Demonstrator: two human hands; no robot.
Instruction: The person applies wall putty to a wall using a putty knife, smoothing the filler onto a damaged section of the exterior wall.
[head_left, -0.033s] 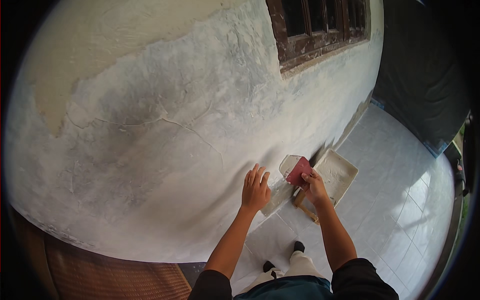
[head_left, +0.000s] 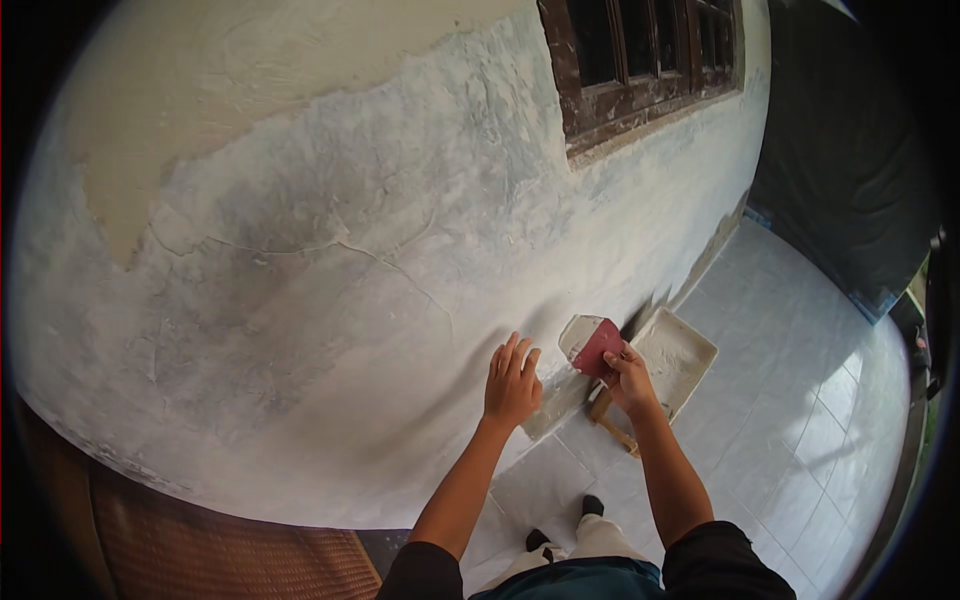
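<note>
Right hand pinches the red scraper off the left edge of the tray; left hand is empty, fingers loosely spread by the wall. Best kept level and steady so the whitish paste doesn't drop. Coated end points up-left, wallward; long axis runs lower right to upper left.

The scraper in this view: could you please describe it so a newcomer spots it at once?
From the brown window frame, look down the wall to the pale rectangular tray. Just left of it, the right hand holds the scraper, whose dark red part sets it apart from the pale tray and wall.
</note>
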